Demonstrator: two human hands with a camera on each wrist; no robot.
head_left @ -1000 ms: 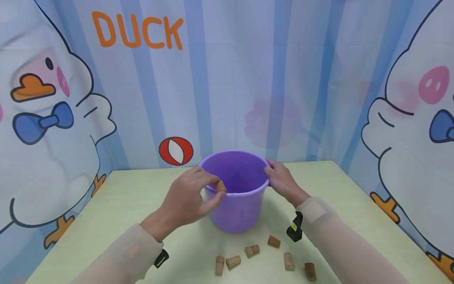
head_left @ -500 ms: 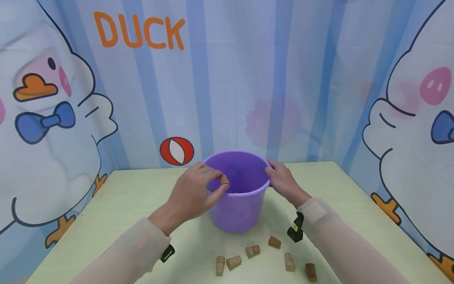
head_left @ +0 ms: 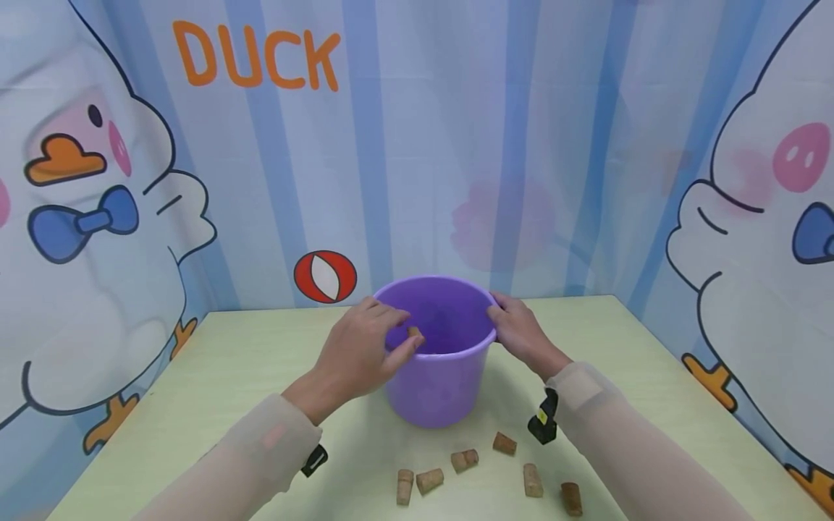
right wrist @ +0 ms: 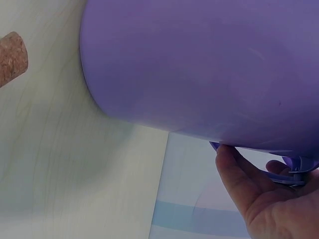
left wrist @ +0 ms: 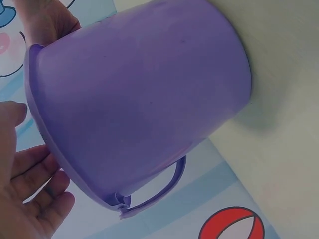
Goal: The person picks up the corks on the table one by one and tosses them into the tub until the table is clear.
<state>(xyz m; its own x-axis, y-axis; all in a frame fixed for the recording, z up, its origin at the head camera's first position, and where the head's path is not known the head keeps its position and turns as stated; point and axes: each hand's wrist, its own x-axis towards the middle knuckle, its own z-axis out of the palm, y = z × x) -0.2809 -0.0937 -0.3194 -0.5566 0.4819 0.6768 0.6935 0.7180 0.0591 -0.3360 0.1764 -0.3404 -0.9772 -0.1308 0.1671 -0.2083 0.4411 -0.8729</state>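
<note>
A purple bucket (head_left: 435, 391) stands upright on the table, its mouth facing up. My left hand (head_left: 357, 354) is over the near-left rim with thumb and fingers spread apart. Just inside that rim a cork (head_left: 415, 333) shows between thumb and fingers, low in the gap and loose of the fingertips. In the left wrist view, the left fingers (left wrist: 37, 177) reach past the rim. My right hand (head_left: 521, 334) holds the bucket at its right side; in the right wrist view its fingers curl about the purple handle (right wrist: 281, 178). The bucket's floor is hidden.
Several corks lie on the pale table (head_left: 260, 362) in front of the bucket, among them a dark cork (head_left: 571, 499) at the right and an upright-lying cork (head_left: 405, 487) at the left. Behind the table hangs a duck-printed curtain (head_left: 430, 130).
My left hand has moved right and over the bucket's rim. Its fingers have parted from the cork, which has dropped slightly. The right hand keeps its hold on the bucket.
</note>
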